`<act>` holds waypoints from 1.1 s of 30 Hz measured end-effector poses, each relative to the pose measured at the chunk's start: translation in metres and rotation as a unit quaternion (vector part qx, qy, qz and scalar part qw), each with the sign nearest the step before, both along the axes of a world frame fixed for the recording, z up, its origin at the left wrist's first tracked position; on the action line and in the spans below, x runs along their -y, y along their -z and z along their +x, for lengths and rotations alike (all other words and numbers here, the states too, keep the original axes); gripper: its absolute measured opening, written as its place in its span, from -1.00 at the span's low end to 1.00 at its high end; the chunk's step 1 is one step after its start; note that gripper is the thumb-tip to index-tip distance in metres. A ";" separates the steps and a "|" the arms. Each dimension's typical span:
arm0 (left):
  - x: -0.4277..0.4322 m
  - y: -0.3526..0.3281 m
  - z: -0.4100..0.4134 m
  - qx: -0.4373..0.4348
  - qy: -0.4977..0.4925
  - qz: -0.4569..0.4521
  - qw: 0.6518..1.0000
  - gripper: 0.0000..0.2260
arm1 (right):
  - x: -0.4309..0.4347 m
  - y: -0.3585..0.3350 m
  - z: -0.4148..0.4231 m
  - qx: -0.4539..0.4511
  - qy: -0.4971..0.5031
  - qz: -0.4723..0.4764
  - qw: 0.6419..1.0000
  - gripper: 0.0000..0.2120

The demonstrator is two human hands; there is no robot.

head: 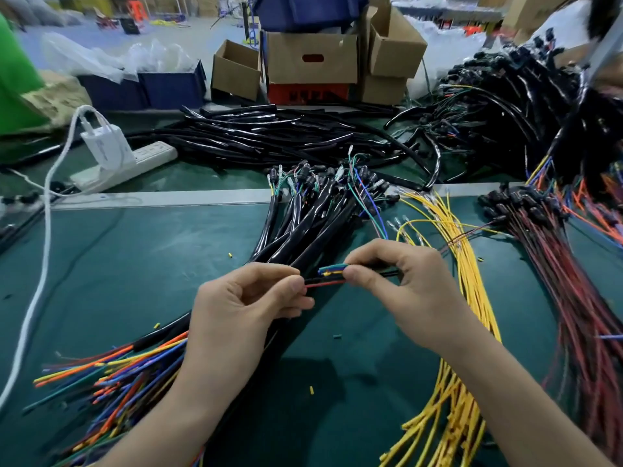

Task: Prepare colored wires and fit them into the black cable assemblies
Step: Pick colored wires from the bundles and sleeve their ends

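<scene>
My right hand (397, 281) pinches the end of a black cable assembly (387, 272), and short blue, green and yellow wire ends (332, 269) stick out of it to the left. My left hand (249, 298) pinches a red wire (323, 283) just below those ends. Both hands hover over a bundle of black cable assemblies (303, 230) that runs from the far middle toward me. Its coloured wire ends (111, 375) fan out at the lower left.
A bunch of yellow wires (468, 298) lies to the right, with red-and-black wires (580, 298) beyond it. More black cables (269, 136) are piled at the back, near a white power strip (128, 166), cardboard boxes (313, 59) and blue bins (172, 85).
</scene>
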State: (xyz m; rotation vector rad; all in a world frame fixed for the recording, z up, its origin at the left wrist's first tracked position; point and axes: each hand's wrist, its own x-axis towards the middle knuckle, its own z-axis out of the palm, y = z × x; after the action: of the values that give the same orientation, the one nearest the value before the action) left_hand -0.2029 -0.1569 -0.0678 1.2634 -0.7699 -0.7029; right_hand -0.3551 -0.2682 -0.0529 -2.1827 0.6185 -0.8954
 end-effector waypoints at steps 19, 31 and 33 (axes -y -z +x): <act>-0.003 0.001 -0.006 0.072 0.007 -0.042 0.997 -0.78 | -0.019 0.007 0.016 0.010 -0.001 0.073 0.997 -0.89; -0.005 0.001 0.004 0.415 -0.032 -0.010 0.909 -0.79 | -0.019 0.005 0.013 -0.030 -0.053 0.122 0.991 -0.87; -0.005 0.001 0.005 0.508 0.022 0.014 0.861 -0.82 | -0.018 0.004 0.012 -0.058 -0.054 0.109 0.991 -0.87</act>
State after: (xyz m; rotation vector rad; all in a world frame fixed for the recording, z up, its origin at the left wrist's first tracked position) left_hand -0.1983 -0.1516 -0.0688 1.6353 -1.6471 -0.0077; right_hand -0.3432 -0.2501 -0.0570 -2.0590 0.6172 -0.6164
